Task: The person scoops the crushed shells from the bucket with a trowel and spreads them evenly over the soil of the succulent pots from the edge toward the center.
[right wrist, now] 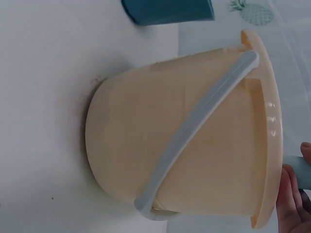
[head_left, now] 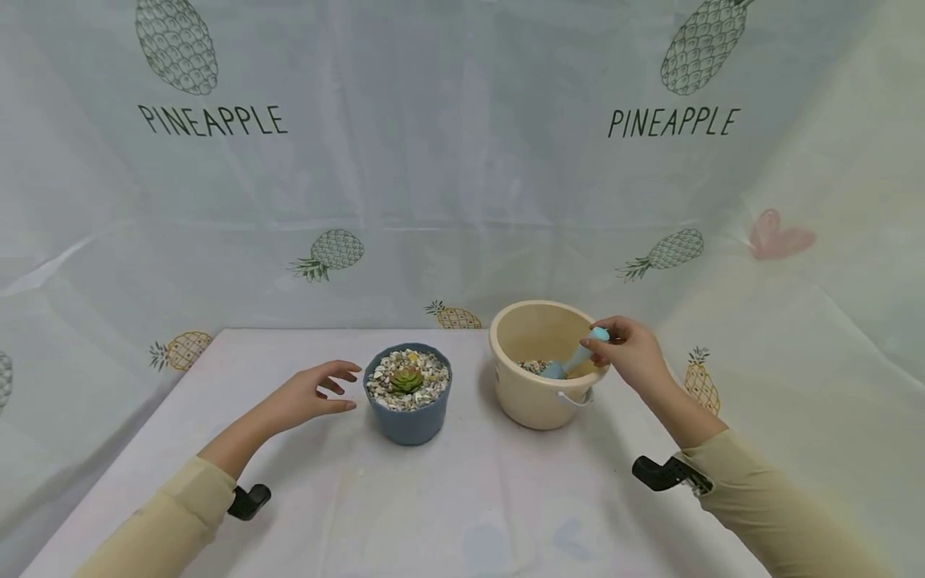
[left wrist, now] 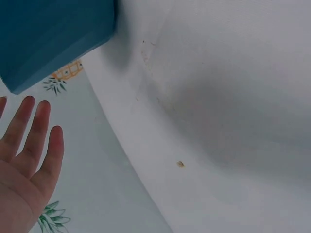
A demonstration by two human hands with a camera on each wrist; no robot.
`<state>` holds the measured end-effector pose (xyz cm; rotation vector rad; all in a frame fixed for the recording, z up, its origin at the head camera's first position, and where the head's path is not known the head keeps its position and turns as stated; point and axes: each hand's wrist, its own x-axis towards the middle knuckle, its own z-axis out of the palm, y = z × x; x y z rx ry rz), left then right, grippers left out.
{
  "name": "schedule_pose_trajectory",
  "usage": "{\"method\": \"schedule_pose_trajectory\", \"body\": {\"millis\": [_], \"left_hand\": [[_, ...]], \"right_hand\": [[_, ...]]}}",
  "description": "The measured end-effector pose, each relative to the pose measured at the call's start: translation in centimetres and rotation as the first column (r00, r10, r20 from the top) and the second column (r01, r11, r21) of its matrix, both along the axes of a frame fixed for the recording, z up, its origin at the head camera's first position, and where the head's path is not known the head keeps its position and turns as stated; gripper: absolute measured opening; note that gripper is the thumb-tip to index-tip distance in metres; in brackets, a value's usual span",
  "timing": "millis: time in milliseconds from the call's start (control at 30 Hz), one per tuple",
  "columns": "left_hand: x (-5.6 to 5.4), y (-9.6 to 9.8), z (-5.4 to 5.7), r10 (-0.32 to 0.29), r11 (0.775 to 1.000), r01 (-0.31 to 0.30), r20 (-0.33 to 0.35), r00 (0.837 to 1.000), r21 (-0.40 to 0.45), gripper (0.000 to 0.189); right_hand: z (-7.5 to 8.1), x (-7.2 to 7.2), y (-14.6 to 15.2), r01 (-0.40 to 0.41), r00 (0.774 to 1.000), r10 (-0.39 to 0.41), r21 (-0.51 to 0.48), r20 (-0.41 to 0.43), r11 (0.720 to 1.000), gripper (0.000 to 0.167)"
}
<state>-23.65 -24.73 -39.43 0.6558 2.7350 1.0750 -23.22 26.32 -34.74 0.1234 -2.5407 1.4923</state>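
Observation:
A blue pot (head_left: 410, 425) stands mid-table, filled with pale gravel (head_left: 434, 376) around a small green succulent (head_left: 407, 380). Just left of its rim is my left hand (head_left: 307, 395), fingers spread and slightly bent, holding nothing. The left wrist view shows the fingers (left wrist: 36, 133) near the pot's side (left wrist: 53, 39). To the right stands a cream bucket (head_left: 531, 401) with gravel (head_left: 533, 367) at its bottom. My right hand (head_left: 630, 352) grips the handle of a light blue shovel (head_left: 580, 356) over the bucket's right rim. The shovel's blade is down at the gravel inside.
The bucket's grey-white handle (right wrist: 199, 116) hangs down against its side. A white cloth (head_left: 347, 498) covers the table, with a few specks (left wrist: 180, 164) of grit on it. Behind the table hangs a pineapple-printed curtain (head_left: 448, 177).

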Motion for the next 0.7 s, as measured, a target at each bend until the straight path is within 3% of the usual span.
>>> {"method": "schedule_pose_trajectory", "body": {"millis": [467, 700], "left_hand": [[2.3, -2.3, 0.9, 0.025, 1.0, -0.025, -0.053, 0.998, 0.003, 0.059], [3.5, -2.4, 1.9, 0.049, 0.998, -0.045, -0.086, 0.995, 0.044, 0.054]], "right_hand": [[1.2, 0.7, 1.0, -0.117, 0.99, 0.108, 0.1, 0.096, 0.988, 0.049], [1.6, 1.6, 1.2, -0.13, 0.986, 0.124, 0.051, 0.109, 0.99, 0.05]]}}
